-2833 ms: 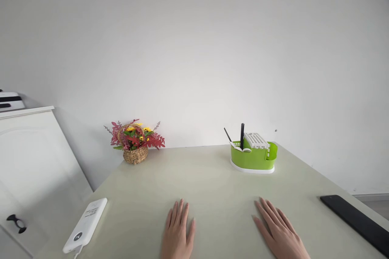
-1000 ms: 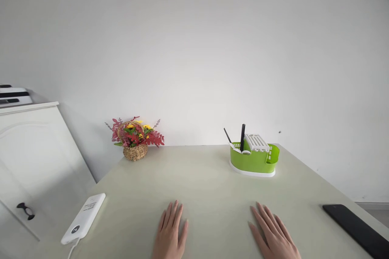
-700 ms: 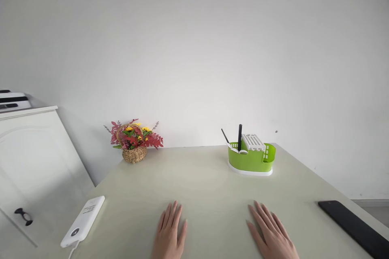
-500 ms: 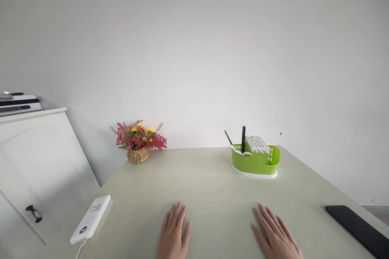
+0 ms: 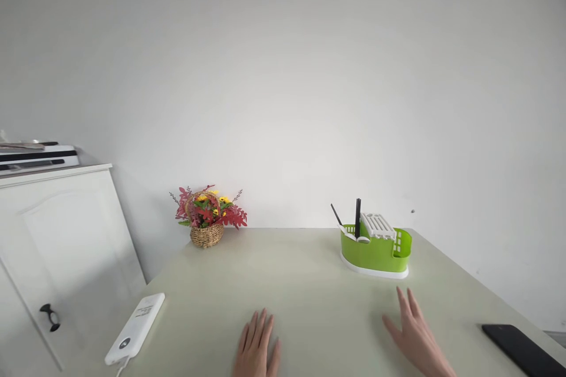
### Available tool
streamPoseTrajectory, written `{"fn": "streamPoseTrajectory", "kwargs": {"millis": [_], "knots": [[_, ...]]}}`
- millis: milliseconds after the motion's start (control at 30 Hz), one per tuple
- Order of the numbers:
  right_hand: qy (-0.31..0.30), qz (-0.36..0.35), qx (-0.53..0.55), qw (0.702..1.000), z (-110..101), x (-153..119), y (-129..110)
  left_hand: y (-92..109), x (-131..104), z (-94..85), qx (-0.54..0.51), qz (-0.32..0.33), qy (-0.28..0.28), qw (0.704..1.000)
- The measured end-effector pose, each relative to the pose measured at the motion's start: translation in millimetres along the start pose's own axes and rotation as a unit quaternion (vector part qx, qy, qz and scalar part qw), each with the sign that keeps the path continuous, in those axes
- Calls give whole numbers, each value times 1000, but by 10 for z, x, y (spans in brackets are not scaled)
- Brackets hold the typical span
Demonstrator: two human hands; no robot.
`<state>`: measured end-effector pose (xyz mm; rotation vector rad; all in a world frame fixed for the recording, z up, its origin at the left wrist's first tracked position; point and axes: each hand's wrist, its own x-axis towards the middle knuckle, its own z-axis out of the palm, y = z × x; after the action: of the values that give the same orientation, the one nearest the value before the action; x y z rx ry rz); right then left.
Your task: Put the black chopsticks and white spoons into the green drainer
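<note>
Dial: table centre, 12 o'clock pointing at the wall (image 5: 287,100); reading left to right.

Beyond 9: one white panelled cabinet (image 5: 73,241) is standing, flat black-and-white objects (image 5: 38,159) lying stacked on it, count unclear. At 8: one white rounded rectangular slab (image 5: 137,327), probably a power bank, is lying with one white cable (image 5: 122,366) trailing. At 11: one tan wicker basket (image 5: 207,237) is holding red leaves and yellow flowers, uncounted. At 7: the left hand (image 5: 255,353) is resting palm-down on the table (image 5: 292,283), fingers slightly parted, holding nothing. At 1: one bright-green plastic caddy (image 5: 374,254) is standing upright, carrying what appear to be two white spoon-like pieces (image 5: 364,240) and bunched black sticks (image 5: 358,221), too merged for counting. At 4: the right hand (image 5: 411,330) is apparently hovering, thumb wide of the fingers, holding nothing. Farther out: one long black flat slab (image 5: 522,350), phone-like, is lying.

Judgement: the step in hand is looking like an early reach, fingertips pointing near the caddy, not touching. Contact would be calling for extending toward 11 o'clock and fitting the thumb gap around the caddy.
</note>
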<state>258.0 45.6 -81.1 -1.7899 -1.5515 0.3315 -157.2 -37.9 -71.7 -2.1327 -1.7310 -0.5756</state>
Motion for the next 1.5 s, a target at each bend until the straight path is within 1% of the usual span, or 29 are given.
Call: {"fn": "streamPoseTrajectory", "kwargs": {"millis": [33,67,167,233,300,400,533,633,767,867,967,1233,1367,1500], "knots": [[6,36,15,999,-75,138,-14,-14,-5,17,3,4,6,1000],[11,51,20,998,-150,276,-23,-28,-9,35,7,8,13,1000],[19,65,25,997,-325,649,-13,-53,-19,86,15,14,32,999],[17,65,25,997,-369,839,17,-55,-20,98,21,14,30,999],[8,66,25,997,-354,971,54,-46,-16,86,27,13,18,999],[-15,66,28,997,-259,1067,107,-25,-7,39,31,8,-7,999],[-36,44,29,998,-135,1079,156,-5,2,-3,20,-3,-25,999],[-35,31,25,999,-110,1098,177,-5,-3,10,10,-2,-18,1000],[-42,31,7,999,-129,1157,180,-8,-20,36,1,3,3,1000],[-45,28,-14,999,-139,1157,152,3,-28,32,-2,5,1,1000],[-51,13,-34,998,-141,1083,93,25,-25,13,-5,0,-1,1000],[-71,-31,-65,995,-115,732,-205,56,-11,-18,-13,-9,1,1000],[-79,-51,-66,993,-80,548,-394,65,-6,-19,-17,-14,3,1000],[-88,-76,-57,992,-38,342,-564,72,2,-17,-21,-7,16,1000]]}}
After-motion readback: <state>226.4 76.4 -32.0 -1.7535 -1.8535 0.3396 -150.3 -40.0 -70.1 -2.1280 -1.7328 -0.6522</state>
